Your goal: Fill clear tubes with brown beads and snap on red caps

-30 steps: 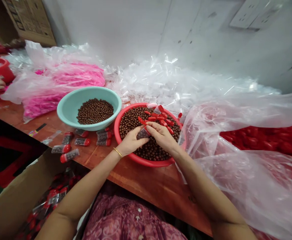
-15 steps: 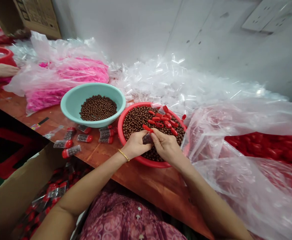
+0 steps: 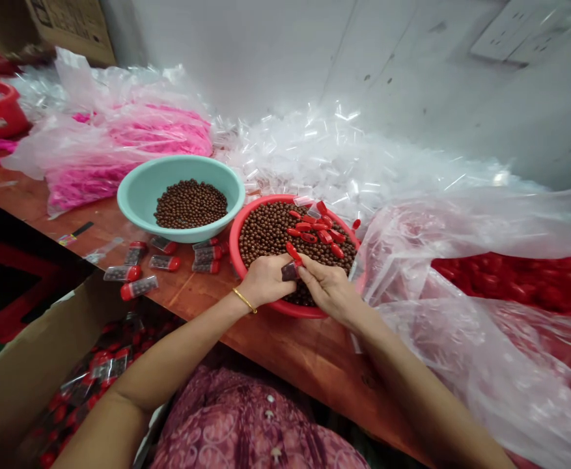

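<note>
Over the near side of a red basin (image 3: 235, 251) of brown beads (image 3: 265, 228), my two hands meet. My left hand (image 3: 264, 280) is closed around a small clear tube (image 3: 289, 271) that looks dark with beads. At the tube's upper end, the fingers of my right hand (image 3: 331, 286) pinch a red cap (image 3: 292, 252), which stands tilted up. Whether the cap is seated on the tube is hidden by the fingers. Several loose red caps (image 3: 323, 228) lie on the beads just beyond my hands.
Left of the basin stands a turquoise bowl (image 3: 131, 195) with more beads. Filled capped tubes (image 3: 165, 262) lie at the table edge, above a carton (image 3: 36, 352) of such tubes. Clear empty tubes (image 3: 314, 150) heap by the wall; a plastic bag (image 3: 412, 241) of red caps sits right.
The red cap has turned from nearly flat to a steeper tilt, and more of the tube shows between my hands. Another person's hand at the far left has gone out of view.
</note>
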The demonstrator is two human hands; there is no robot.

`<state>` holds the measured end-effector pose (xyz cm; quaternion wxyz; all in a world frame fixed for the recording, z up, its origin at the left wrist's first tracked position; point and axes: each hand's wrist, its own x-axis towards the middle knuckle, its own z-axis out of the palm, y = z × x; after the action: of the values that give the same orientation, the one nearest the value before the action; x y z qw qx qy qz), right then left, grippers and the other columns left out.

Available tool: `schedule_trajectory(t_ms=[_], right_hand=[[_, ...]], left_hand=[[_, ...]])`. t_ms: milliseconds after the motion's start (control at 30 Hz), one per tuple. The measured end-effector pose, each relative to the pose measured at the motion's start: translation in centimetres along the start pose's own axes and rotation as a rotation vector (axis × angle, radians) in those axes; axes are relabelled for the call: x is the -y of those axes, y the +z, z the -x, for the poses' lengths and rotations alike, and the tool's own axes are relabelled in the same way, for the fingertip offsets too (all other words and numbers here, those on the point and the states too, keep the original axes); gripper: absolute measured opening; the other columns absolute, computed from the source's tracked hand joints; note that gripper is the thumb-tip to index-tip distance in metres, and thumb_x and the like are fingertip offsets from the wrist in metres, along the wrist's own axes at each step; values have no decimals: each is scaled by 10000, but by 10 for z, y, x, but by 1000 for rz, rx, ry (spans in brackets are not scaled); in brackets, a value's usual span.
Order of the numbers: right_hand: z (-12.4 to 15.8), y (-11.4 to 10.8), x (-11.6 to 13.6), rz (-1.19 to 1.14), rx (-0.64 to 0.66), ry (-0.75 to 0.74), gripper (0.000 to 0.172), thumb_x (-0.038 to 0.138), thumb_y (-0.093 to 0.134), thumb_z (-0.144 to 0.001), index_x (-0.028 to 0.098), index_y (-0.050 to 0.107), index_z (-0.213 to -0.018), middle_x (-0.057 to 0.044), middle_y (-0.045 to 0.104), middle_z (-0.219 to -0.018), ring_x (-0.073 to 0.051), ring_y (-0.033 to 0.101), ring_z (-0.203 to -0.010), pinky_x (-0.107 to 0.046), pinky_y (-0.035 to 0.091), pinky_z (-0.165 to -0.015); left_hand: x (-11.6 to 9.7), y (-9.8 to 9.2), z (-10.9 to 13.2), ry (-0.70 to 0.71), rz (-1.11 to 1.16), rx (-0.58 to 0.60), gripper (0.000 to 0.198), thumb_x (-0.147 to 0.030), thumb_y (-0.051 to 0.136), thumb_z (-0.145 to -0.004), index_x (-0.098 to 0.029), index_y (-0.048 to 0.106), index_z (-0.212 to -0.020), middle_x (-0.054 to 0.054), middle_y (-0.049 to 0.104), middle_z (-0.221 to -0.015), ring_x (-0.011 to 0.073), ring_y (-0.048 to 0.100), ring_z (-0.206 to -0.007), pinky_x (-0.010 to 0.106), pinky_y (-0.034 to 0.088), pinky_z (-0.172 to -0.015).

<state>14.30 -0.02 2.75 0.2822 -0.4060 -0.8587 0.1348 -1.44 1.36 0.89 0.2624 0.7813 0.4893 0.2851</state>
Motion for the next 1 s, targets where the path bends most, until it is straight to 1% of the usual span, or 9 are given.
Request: schedule_trajectory(t_ms=[133,300,467,567,633,733,833,933,1000], right_hand=[[4,-4,-5,152,31,-26,379,247,305,-933,143,490,-1246,-52,692,-834,-154,657,-698,-257,536,-642],[10,16,0,344,23,-29,444,258,204,-947,27,446,-1238,-110,674,-746,-180,625,-591,-285,515,-542],[1,18,15,387,-77,-2,471,259,225,-926,-11,438,-1249,-193,657,-987,-226,631,-842,-345,522,-750],[-21,0,17,338,-7,55,433,286,270,-921,92,515,-1220,-131,677,-969,-215,631,-849,-334,501,-783],[-42,-12,13,325,-14,59,395,316,309,-920,153,558,-1180,-100,671,-1022,-222,616,-932,-360,467,-853],[-75,-19,4,207,87,-149,366,303,313,-923,177,591,-1124,-70,632,-1129,-201,557,-1072,-353,410,-940],[-90,-19,-9,130,270,-301,352,308,324,-918,170,647,-940,-59,670,-937,-169,607,-894,-292,453,-815],[-80,-25,-19,177,130,-238,338,354,377,-900,139,638,-880,-78,657,-824,-174,605,-764,-294,458,-730],[-64,-28,-22,178,54,-229,339,375,407,-890,123,612,-987,-102,660,-893,-185,616,-812,-304,468,-749]], left_hand=[[-1,2,0,-13,-76,36,229,-243,558,-667,-170,639,-869,25,681,-723,170,621,-662,235,432,-595],[-2,3,0,-22,-165,39,194,-300,541,-704,-173,639,-813,46,674,-728,185,618,-678,255,434,-613],[2,2,-2,-79,25,-93,147,-287,579,-678,-152,612,-725,14,626,-664,136,553,-611,230,399,-575],[8,3,-7,-129,246,-156,185,-318,608,-661,-136,588,-687,-13,582,-628,109,514,-592,211,386,-554],[11,4,-11,-141,335,-118,214,-325,629,-639,-129,594,-717,-24,573,-626,105,504,-591,211,390,-556],[13,4,-14,-100,335,-34,250,-300,657,-609,-119,614,-777,-19,589,-657,120,515,-623,233,406,-592],[12,1,-14,-64,372,-20,271,-271,674,-609,-111,620,-821,-6,602,-706,129,529,-675,243,421,-637],[10,-1,-14,-102,532,-36,274,-323,674,-649,-122,591,-816,-28,558,-665,91,494,-602,217,413,-589],[10,-1,-15,-158,670,-43,268,-372,625,-707,-136,553,-810,-46,508,-620,65,437,-512,201,386,-513]])
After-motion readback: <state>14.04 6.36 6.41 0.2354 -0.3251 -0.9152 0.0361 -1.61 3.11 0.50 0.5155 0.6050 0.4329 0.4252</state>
